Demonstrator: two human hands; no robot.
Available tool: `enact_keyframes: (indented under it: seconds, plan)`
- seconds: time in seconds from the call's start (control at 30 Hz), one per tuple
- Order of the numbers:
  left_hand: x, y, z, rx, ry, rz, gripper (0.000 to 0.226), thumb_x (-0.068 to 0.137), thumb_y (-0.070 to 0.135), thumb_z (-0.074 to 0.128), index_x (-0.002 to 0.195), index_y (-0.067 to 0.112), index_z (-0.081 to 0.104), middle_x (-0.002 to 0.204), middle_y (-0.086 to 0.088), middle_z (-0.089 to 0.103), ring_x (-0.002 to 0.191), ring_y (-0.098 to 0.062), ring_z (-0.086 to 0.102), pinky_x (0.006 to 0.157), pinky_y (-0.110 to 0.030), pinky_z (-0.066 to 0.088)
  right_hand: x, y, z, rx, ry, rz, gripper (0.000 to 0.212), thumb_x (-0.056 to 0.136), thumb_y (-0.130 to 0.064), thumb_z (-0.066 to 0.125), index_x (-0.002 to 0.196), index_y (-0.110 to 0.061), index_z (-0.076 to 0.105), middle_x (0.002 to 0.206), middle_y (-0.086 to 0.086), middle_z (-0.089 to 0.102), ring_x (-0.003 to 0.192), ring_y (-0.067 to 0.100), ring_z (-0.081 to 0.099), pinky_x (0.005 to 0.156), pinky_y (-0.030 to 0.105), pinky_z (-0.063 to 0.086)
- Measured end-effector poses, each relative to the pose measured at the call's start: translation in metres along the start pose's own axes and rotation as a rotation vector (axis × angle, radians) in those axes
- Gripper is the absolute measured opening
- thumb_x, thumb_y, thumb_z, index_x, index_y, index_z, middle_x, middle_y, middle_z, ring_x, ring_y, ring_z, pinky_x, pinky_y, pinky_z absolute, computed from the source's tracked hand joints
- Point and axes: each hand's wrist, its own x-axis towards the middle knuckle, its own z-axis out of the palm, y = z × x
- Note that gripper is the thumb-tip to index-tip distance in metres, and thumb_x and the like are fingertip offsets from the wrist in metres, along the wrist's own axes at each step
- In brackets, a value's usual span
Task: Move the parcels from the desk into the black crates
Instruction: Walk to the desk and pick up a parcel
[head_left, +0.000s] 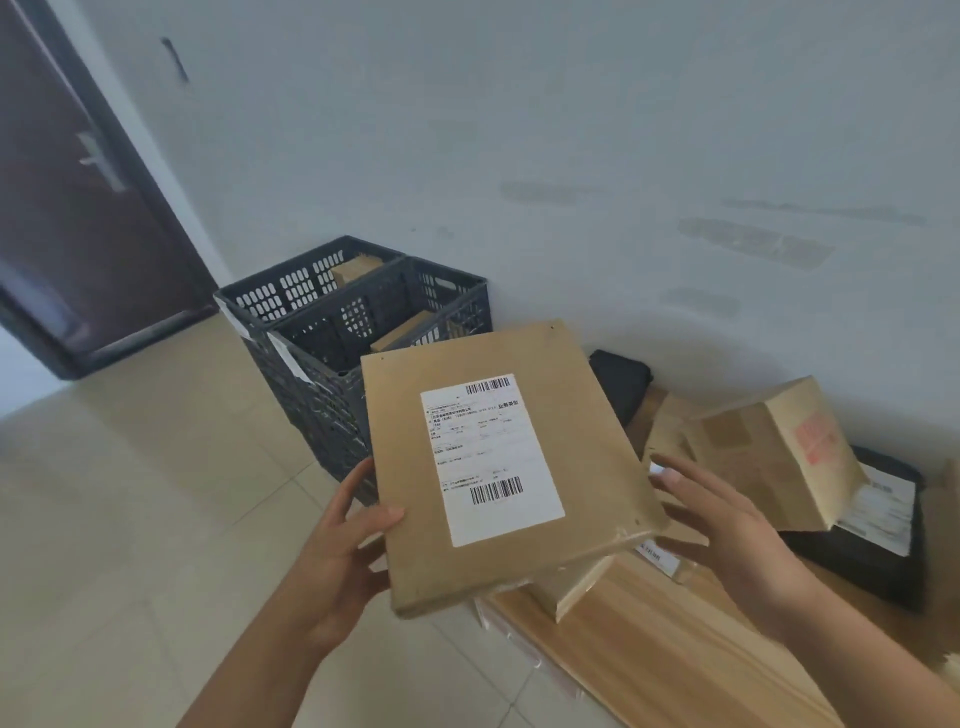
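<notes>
Left hand (337, 545) grips a flat labelled parcel (498, 467) above the desk's (649, 649) left edge; right hand (727, 530) open beside it; crates (332, 312) behind.

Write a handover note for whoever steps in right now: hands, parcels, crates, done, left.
Left hand grips the flat brown parcel at its lower left edge, thumb on top, label up, held in the air between desk and crates.
Right hand is open beside the parcel's right edge; whether it touches cannot be told.
Black crates stand on the floor by the wall, side by side; each already shows a brown parcel inside.
Left on the desk: a taped cardboard box, a black labelled parcel, a small brown parcel under the held one, a black bag at the back.
Next: drop the held parcel in a crate.
</notes>
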Motion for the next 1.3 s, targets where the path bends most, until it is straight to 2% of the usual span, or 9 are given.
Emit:
enact_keyframes:
  seconds: [0.1,0.27,0.43,0.53,0.6,0.67,0.83,1.0,1.3]
  plan:
    - [-0.023,-0.016,-0.01,0.007,-0.019,0.038,0.095,0.06,0.029,0.088,0.146,0.045,0.051,0.138,-0.011,0.068,0.126,-0.041,0.063,0.091,-0.056,0.057,-0.001,0.011,0.005,0.075,-0.145,0.06,0.047,0.086,-0.05,0.067,0.132,-0.04,0.068,0.129,-0.01,0.073,0.123,0.021,0.068,0.101,0.048,0.052]
    - [-0.062,-0.043,-0.027,-0.023,0.037,0.039,0.094,0.064,0.025,0.086,0.149,0.042,0.048,0.143,-0.014,0.063,0.129,-0.044,0.06,0.094,-0.055,0.054,0.0,0.031,0.023,0.163,-0.337,0.14,0.061,0.075,-0.041,0.085,0.133,-0.038,0.067,0.132,0.001,0.073,0.119,0.026,0.071,0.1,0.05,0.053]
    - [-0.081,-0.048,-0.052,-0.042,0.124,0.057,0.09,0.067,0.023,0.086,0.148,0.042,0.05,0.144,-0.014,0.063,0.128,-0.043,0.061,0.09,-0.049,0.057,0.013,0.04,0.05,0.195,-0.447,0.195,0.062,0.072,-0.041,0.084,0.132,-0.037,0.068,0.134,0.006,0.071,0.12,0.032,0.07,0.103,0.051,0.052]
    - [-0.088,-0.046,-0.072,-0.049,0.166,0.097,0.09,0.067,0.023,0.086,0.147,0.042,0.05,0.143,-0.015,0.063,0.128,-0.044,0.061,0.093,-0.05,0.056,0.017,0.037,0.073,0.199,-0.499,0.189,0.063,0.071,-0.04,0.086,0.131,-0.037,0.069,0.134,0.005,0.071,0.119,0.031,0.071,0.087,0.044,0.062]
    - [-0.091,-0.042,-0.089,-0.058,0.183,0.134,0.09,0.066,0.023,0.086,0.147,0.042,0.051,0.143,-0.015,0.063,0.127,-0.045,0.061,0.092,-0.049,0.058,0.019,0.032,0.093,0.187,-0.505,0.164,0.056,0.073,-0.035,0.083,0.128,-0.036,0.071,0.131,0.005,0.073,0.115,0.03,0.073,0.078,0.035,0.064]
    - [-0.093,-0.038,-0.11,-0.078,0.199,0.163,0.09,0.065,0.022,0.085,0.146,0.043,0.052,0.142,-0.015,0.064,0.124,-0.044,0.064,0.089,-0.047,0.06,0.02,0.028,0.117,0.186,-0.495,0.139,0.056,0.075,-0.022,0.081,0.129,-0.033,0.071,0.13,0.006,0.073,0.113,0.03,0.073,0.078,0.036,0.063]
    - [-0.094,-0.027,-0.176,-0.145,0.233,0.206,0.091,0.064,0.016,0.085,0.144,0.047,0.053,0.139,-0.016,0.065,0.123,-0.048,0.063,0.095,-0.059,0.05,0.023,0.02,0.192,0.156,-0.485,0.138,0.063,0.076,-0.029,0.074,0.138,-0.024,0.063,0.13,0.007,0.073,0.113,0.033,0.073,0.087,0.047,0.057]
    - [-0.086,-0.016,-0.244,-0.193,0.236,0.216,0.09,0.065,0.014,0.084,0.145,0.041,0.054,0.141,-0.018,0.064,0.127,-0.051,0.058,0.106,-0.067,0.042,0.033,0.019,0.266,0.123,-0.511,0.124,0.058,0.082,-0.027,0.072,0.139,-0.027,0.063,0.131,0.005,0.073,0.115,0.03,0.073,0.078,0.037,0.064]
    - [-0.054,0.016,-0.34,-0.223,0.255,0.199,0.086,0.068,0.017,0.083,0.144,0.044,0.053,0.141,-0.013,0.064,0.122,-0.04,0.064,0.088,-0.05,0.058,0.06,0.027,0.359,0.043,-0.482,0.189,0.049,0.081,-0.028,0.075,0.13,-0.027,0.068,0.124,0.004,0.076,0.106,0.027,0.075,0.08,0.037,0.063]
